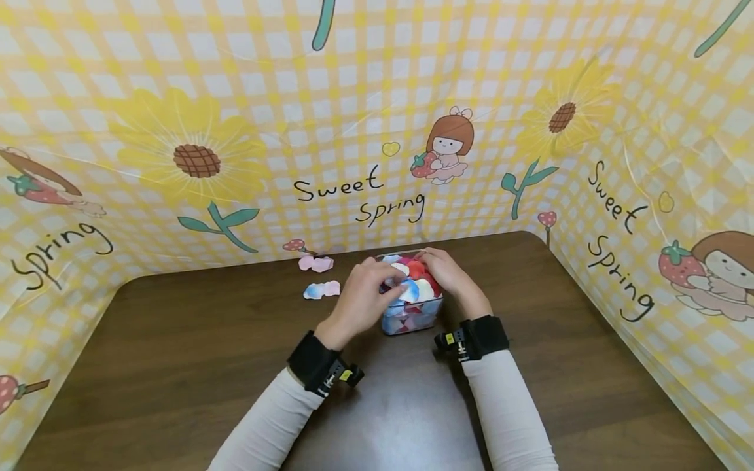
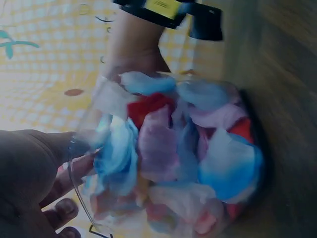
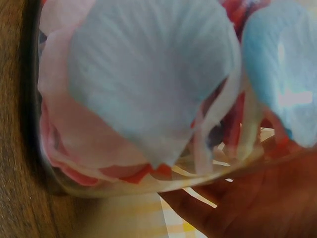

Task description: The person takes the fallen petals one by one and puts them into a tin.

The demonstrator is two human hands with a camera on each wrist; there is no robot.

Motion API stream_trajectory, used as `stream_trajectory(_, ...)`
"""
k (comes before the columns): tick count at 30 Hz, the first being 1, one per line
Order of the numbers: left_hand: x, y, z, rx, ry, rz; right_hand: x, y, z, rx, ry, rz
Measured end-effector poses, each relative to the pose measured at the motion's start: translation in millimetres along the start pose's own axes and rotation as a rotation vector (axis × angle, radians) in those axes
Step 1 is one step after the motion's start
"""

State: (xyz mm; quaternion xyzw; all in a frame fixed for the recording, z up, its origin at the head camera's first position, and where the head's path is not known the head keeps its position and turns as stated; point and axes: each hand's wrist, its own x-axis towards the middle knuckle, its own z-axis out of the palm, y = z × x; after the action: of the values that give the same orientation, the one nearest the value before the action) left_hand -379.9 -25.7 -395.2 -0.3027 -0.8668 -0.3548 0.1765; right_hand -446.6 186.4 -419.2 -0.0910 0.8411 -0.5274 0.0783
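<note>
A clear plastic box (image 1: 410, 323) packed with red, pink, white and blue fabric petals (image 1: 423, 290) stands on the table between both hands. The left hand (image 1: 366, 294) curves over the box's left rim, thumb and fingers apart above the petals. In the left wrist view its fingertips (image 2: 67, 208) show past the rim, partly behind the box. The right hand (image 1: 450, 275) holds the far right rim, its fingers bent over the edge. The right wrist view has that hand (image 3: 267, 193) behind the clear wall, close against the rim, with some fingers hidden by petals.
Two small groups of petals lie left of the box: a pink one (image 1: 315, 263) near the back edge and a blue-and-pink one (image 1: 321, 290) in front of it. A yellow checked cloth (image 1: 265, 124) surrounds the dark wooden table (image 1: 194, 366) at the back and sides.
</note>
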Motion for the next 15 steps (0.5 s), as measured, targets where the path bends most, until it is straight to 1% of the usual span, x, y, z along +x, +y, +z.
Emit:
stream_trajectory(1, 0.6, -2.3, -1.5, -0.006, 0.012, -0.003, 0, 0, 0, -0.003, 0.004, 0.001)
stream_trajectory(3, 2.7, -7.7, -10.5, -0.029, 0.047, -0.027, 1, -1, 0, 0.001, 0.006, 0.005)
stream_trajectory(6, 3.9, -21.2, -35.2, -0.062, 0.115, -0.093, 1, -4, 1, 0.003, 0.007, 0.014)
stream_trajectory(8, 2.2, -35.9, -53.6, -0.047, 0.132, -0.141, 2, -5, 1, 0.003, 0.007, 0.023)
stream_trajectory(9, 0.1, -44.6, -62.1, -0.036, 0.125, -0.179, 2, -4, 1, 0.001, 0.008, 0.029)
stream_trajectory(11, -6.3, -63.7, -76.7, 0.013, 0.088, -0.269, 1, -4, 1, -0.005, 0.008, 0.035)
stream_trajectory(13, -14.0, -84.4, -86.3, 0.063, 0.02, -0.367, 0, -3, 1, -0.01, 0.006, 0.039)
stream_trajectory(15, -22.7, -104.6, -89.8, 0.093, -0.062, -0.466, -1, -3, 1, -0.015, 0.006, 0.042)
